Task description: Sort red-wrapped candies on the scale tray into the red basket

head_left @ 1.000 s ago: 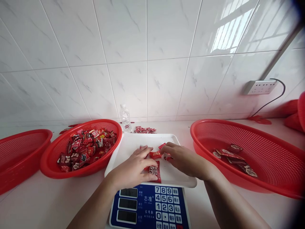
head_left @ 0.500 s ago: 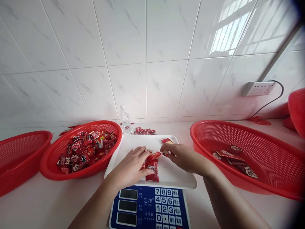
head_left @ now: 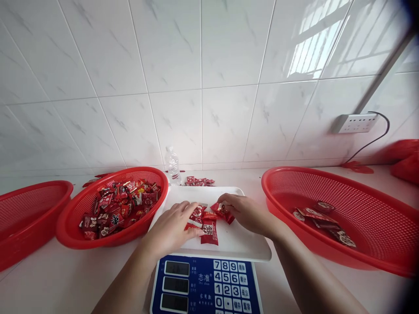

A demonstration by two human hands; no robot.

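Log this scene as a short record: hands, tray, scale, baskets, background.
Left hand: cupped over red packets on the white tray
Right hand: at another red packet; grip unclear
Tray position: above the scale
Scale front: blue, number keys, three displays; readings illegible
Basket left of tray: heaped with wrapped pieces
Basket right of tray: a few packets
Behind tray: clear bottle, small red items

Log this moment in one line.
Left hand: touching red glossy packets; Right hand: touching another red packet; Beneath: white rectangular tray on blue-fronted scale; Flanking: red oval perforated plastic baskets
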